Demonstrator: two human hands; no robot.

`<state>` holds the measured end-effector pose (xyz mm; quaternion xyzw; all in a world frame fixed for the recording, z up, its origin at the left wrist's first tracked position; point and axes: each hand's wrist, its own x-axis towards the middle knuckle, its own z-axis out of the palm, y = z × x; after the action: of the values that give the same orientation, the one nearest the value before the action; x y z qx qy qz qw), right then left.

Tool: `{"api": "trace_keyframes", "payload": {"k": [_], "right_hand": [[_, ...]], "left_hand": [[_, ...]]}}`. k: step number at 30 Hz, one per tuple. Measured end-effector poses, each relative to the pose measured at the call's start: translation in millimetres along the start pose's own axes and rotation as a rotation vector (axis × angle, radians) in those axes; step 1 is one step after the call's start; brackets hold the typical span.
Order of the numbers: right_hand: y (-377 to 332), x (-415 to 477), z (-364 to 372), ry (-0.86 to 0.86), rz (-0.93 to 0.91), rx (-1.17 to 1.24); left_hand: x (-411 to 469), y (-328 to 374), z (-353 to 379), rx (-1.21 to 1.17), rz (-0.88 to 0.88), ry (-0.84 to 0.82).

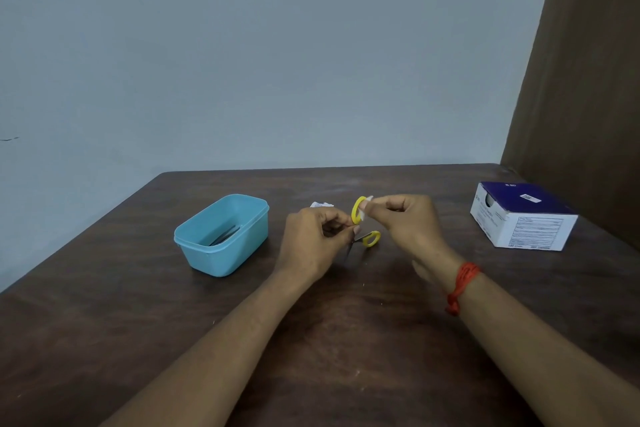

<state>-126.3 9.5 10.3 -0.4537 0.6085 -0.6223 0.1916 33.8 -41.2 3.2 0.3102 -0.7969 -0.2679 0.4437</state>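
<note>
Small scissors with yellow ring handles (358,215) are held above the middle of the dark wooden table (346,340). My left hand (311,243) grips them near the pivot, its fingers curled round them; the blades are mostly hidden behind that hand. My right hand (405,225) pinches a small white wipe (367,210) against the upper yellow ring. The lower yellow ring (371,238) hangs free below the fingers.
A light blue plastic tub (194,243) with metal tools inside stands left of my hands. A torn white packet (320,205) lies behind my left hand. A blue-and-white cardboard box (523,215) sits at the right, near a brown panel. A red thread circles my right wrist.
</note>
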Motion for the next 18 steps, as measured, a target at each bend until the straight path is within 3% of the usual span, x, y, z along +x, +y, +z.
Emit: {"api": "trace_keyframes", "payload": {"k": [2, 8, 13, 18], "right_hand": [[0, 0, -1, 0.018, 0.006, 0.018], [-1, -1, -1, -0.181, 0.085, 0.060], [1, -1, -1, -0.074, 0.013, 0.071], [9, 3, 0, -0.075, -0.019, -0.017]], "left_hand": [[-1, 0, 1, 0.007, 0.008, -0.006], [0, -3, -1, 0.007, -0.006, 0.020], [0, -1, 1, 0.004, -0.013, 0.007], [-1, -3, 0, -0.005, -0.051, -0.002]]}}
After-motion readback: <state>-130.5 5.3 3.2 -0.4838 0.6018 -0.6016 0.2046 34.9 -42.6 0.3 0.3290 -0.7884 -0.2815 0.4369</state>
